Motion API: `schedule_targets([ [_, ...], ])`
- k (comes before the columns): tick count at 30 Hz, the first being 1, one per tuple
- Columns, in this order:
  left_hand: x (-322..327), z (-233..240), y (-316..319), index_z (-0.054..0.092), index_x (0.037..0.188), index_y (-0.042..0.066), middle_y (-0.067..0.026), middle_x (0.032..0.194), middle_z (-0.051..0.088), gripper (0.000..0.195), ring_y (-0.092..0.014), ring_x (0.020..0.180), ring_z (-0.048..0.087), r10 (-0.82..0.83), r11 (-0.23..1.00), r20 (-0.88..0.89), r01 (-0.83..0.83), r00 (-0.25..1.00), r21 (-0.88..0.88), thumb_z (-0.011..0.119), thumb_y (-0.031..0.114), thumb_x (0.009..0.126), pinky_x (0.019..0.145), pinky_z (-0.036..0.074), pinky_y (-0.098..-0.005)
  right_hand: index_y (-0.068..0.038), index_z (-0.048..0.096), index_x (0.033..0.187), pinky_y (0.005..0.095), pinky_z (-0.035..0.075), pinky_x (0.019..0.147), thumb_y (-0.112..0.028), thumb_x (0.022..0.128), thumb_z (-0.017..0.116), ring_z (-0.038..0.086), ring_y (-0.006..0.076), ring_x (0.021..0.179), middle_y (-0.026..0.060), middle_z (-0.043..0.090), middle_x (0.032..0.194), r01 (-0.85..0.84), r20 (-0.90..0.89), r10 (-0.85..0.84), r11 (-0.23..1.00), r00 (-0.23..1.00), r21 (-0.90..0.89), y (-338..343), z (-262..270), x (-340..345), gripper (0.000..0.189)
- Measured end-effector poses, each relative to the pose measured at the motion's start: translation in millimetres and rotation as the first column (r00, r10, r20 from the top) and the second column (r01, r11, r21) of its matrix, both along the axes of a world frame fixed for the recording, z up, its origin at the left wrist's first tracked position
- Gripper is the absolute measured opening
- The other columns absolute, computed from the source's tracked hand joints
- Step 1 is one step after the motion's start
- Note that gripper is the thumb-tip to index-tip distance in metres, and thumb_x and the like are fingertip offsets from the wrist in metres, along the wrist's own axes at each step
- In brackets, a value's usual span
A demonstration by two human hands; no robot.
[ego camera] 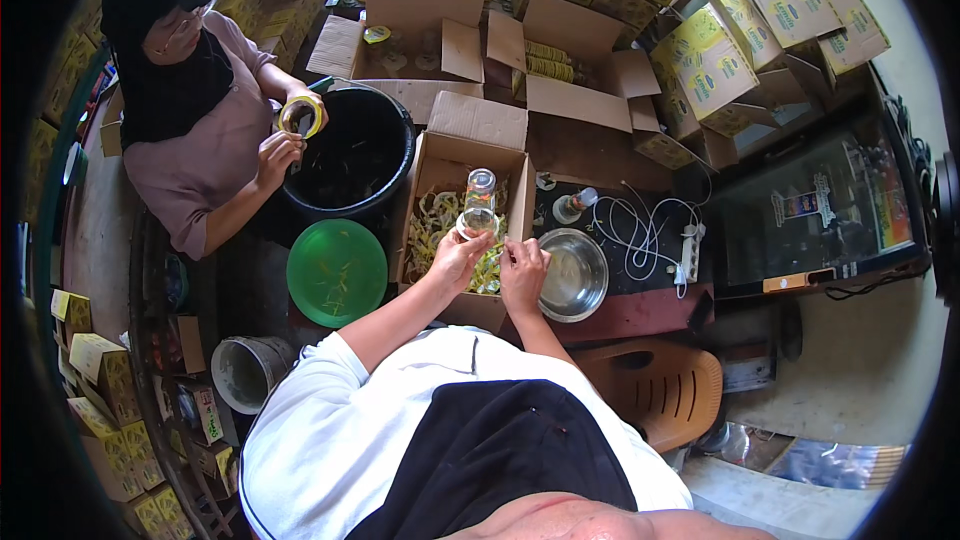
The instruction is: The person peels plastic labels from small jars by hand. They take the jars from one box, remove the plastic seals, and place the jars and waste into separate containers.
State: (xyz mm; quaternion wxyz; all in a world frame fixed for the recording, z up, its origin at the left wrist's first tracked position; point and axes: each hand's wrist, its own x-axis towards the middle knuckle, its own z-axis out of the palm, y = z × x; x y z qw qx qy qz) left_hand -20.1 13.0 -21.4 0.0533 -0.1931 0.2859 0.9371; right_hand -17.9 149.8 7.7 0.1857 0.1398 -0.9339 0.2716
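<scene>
My left hand [459,261] grips a clear glass vessel [480,199] by its wide lower end, with the narrower end pointing away from me. It is held over an open cardboard box [469,120] that contains a heap of yellow-and-clear label strips or scraps [435,229]. Just right of it, my right hand [526,270] has its fingertips drawn together at the box's right edge, close to the yellow scraps. Whether a strip is pinched there is too small to tell. A metal bowl [574,275] stands directly beside my right hand.
At left, a co-worker [199,105] holds a yellow-rimmed piece [301,117] over a black bucket [405,157]. Nearer are a green round lid [336,271] and a grey pail [244,375]. Another glass vessel [575,205], white cable [637,236] and power strip [691,255] lie right.
</scene>
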Motion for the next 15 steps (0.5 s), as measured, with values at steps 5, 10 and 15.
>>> schedule_targets([
  [5,-0.8,-1.1,-0.5,0.051,0.100,0.002,-0.0096,0.102,0.061,0.019,-0.019,0.097,0.064,0.022,0.998,0.015,-0.021,1.000,-0.053,0.064,-0.006,0.088,0.095,0.053,-0.0326,-0.009,0.068,0.091,0.0381,0.040,0.082,-0.011,0.080,0.070,0.057,0.0246,0.085,0.0061,0.058,0.084,-0.014,-0.059,0.017,0.999,0.998,0.047,-1.6,-3.5,-2.7,0.011],
  [10,-4.6,11.8,-13.4,0.052,0.097,0.005,-0.0059,0.100,0.061,0.017,-0.015,0.092,0.063,0.086,0.977,-0.071,-0.098,0.994,-0.190,0.065,-0.001,0.088,0.087,0.055,-0.0304,-0.009,0.067,0.091,0.0384,0.041,0.082,-0.010,0.082,0.067,0.058,0.0250,0.085,0.0071,0.058,0.086,-0.050,-0.005,0.050,0.998,0.999,-0.034,15.8,-10.3,-9.9,0.010],
  [15,-11.2,17.1,-46.2,0.060,0.099,0.007,-0.0003,0.093,0.057,0.009,-0.010,0.093,0.056,0.047,0.923,-0.172,-0.109,0.984,-0.368,0.064,0.007,0.091,0.083,0.052,-0.0265,-0.007,0.068,0.089,0.0385,0.049,0.073,-0.005,0.080,0.069,0.063,0.0231,0.076,0.0077,0.062,0.086,0.185,0.253,-0.102,0.926,0.962,-0.330,69.7,-49.3,-24.2,0.010],
])
